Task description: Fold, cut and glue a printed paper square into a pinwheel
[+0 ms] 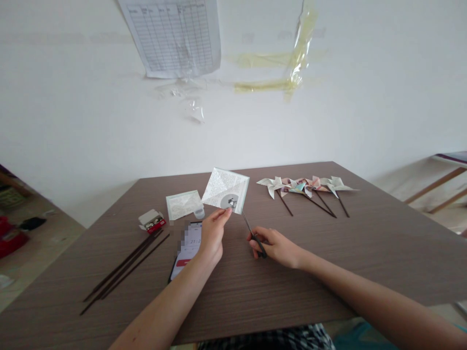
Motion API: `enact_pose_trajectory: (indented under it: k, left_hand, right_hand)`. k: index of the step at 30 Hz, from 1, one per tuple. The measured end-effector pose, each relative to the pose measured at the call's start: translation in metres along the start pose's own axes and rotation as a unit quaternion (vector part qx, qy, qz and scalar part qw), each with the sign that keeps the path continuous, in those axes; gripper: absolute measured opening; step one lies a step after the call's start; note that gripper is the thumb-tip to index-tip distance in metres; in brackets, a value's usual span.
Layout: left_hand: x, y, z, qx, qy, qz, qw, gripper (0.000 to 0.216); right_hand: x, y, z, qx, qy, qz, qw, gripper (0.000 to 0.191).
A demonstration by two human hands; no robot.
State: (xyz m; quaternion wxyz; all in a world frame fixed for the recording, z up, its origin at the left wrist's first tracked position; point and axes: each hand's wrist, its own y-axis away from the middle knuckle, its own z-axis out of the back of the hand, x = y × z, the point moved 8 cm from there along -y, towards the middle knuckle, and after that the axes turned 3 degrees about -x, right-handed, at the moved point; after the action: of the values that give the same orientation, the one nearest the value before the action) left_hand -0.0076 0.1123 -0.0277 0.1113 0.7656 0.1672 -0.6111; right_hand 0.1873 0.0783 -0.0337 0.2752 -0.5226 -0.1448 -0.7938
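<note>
Between the thumb and fingers of my left hand (213, 231) is a square sheet of printed paper (226, 187), held up above the table by its lower edge. Crease lines run across it and a round dark picture is printed near its bottom corner. My right hand (273, 245) grips a pair of scissors (248, 224) with black handles. The blades point up to the paper's lower right corner; whether they are cutting into it I cannot tell. Below my left hand a phone (189, 248) lies on the table, partly covered by my forearm.
Several paper pinwheels (306, 187) on dark sticks lie at the back right of the brown table (292, 287). To the left are more paper squares (182, 204), a small red-and-white box (152, 221) and several loose dark sticks (120, 270). A white wall (255, 131) stands behind.
</note>
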Motion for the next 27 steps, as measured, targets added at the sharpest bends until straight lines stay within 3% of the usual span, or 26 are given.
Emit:
enact_pose_trajectory:
  k: [10, 27]
  left_hand:
    - [0.0046, 0.0047, -0.0044, 0.019, 0.022, 0.042, 0.999, 0.039]
    - [0.0096, 0.0038, -0.0058, 0.028, 0.008, 0.043, 0.999, 0.048]
  right_hand:
    - [0.0026, -0.0017, -0.0012, -0.009, 0.005, 0.006, 1.0, 0.026]
    - [0.0071, -0.002, 0.0012, -0.011, 0.0, 0.001, 1.0, 0.026]
